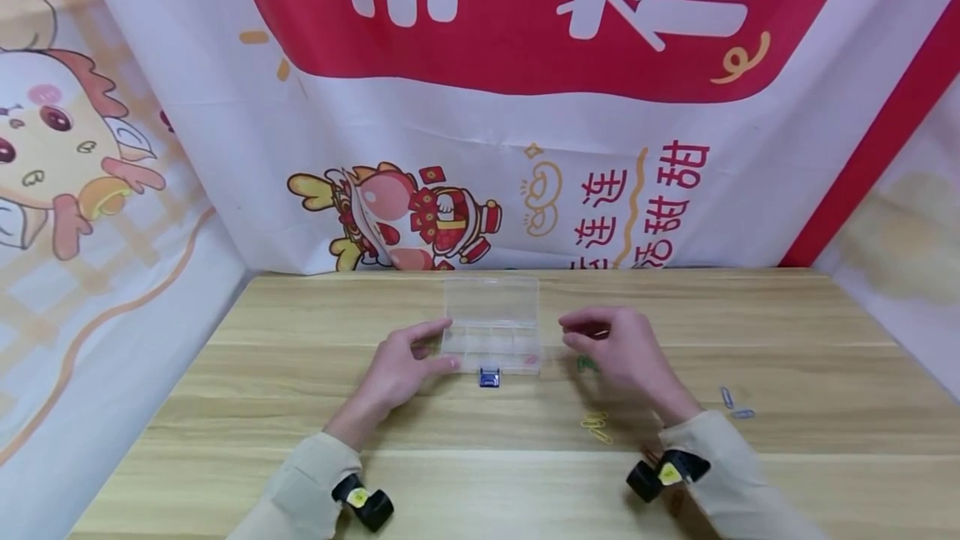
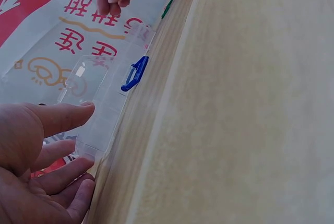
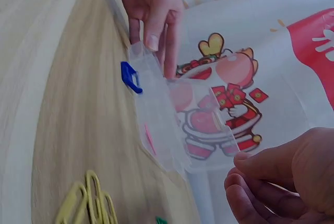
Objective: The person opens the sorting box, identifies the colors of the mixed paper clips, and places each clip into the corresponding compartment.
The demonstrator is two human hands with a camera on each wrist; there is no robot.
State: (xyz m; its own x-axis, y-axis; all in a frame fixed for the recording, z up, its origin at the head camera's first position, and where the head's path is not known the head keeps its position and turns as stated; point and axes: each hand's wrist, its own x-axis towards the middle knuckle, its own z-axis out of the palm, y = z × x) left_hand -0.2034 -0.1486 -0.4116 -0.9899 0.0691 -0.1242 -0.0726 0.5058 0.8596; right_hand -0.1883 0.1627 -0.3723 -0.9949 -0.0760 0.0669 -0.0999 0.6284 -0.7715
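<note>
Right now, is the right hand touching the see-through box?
Apart. The head view shows it best: a strip of bare wood can be seen between the right hand and the see-through box.

Open from above into the clear box, hemmed at either end by hands.
Blocked at the back by the raised lid, with the cloth backdrop beyond; at the left end by the left hand; at the front middle by the jutting blue latch. Passable narrowly at the right end before meeting the right hand and green clips. Passable nearer, along the tabletop between the forearms, left of yellow clips.
</note>
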